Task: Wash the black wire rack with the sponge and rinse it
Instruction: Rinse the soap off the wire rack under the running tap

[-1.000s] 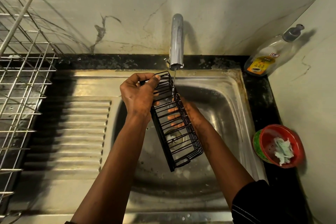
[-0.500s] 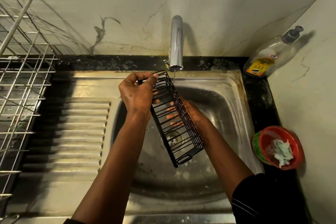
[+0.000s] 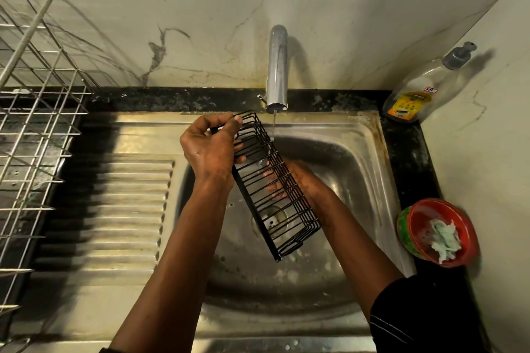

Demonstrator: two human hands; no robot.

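The left hand (image 3: 210,149) clasps one end of the long black wire rack (image 3: 282,198), tilted over the steel sink (image 3: 361,169) under water from the chrome tap (image 3: 277,66). The right hand (image 3: 304,180) lies behind its wires, and I cannot tell its grip.

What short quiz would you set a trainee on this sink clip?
1. True or false: water from the tap falls onto the wire rack.
2. The left hand grips the rack at its: A) end nearest the tap, B) end nearest the person, C) middle.
3. Where does the red bowl stand?
Key: 1 true. 2 A. 3 On the dark counter, right of the sink.
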